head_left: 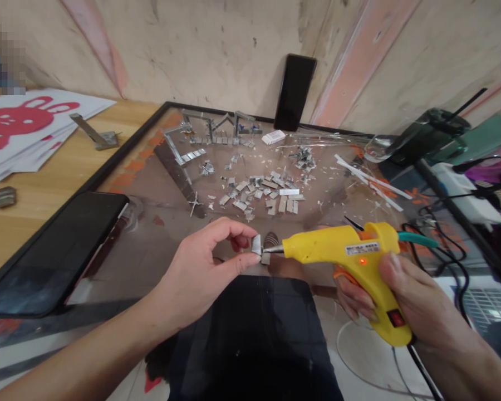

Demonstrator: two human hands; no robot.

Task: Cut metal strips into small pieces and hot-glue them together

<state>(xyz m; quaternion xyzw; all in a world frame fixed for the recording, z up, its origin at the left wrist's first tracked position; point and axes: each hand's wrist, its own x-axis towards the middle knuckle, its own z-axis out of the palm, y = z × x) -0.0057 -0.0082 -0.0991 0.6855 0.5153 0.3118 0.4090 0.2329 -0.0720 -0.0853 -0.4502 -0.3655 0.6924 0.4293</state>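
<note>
No wording can be read with certainty. The pale label [362,248] on the side of the yellow glue gun [373,278] bears one line of bold, dark characters with finer print beneath it, all too small and blurred to make out a letter or digit. A small white block [274,137] on the surface [167,245] shows faint marks that may be print, and any marking on the glue gun's red switch [396,318] is likewise too small to tell.
</note>
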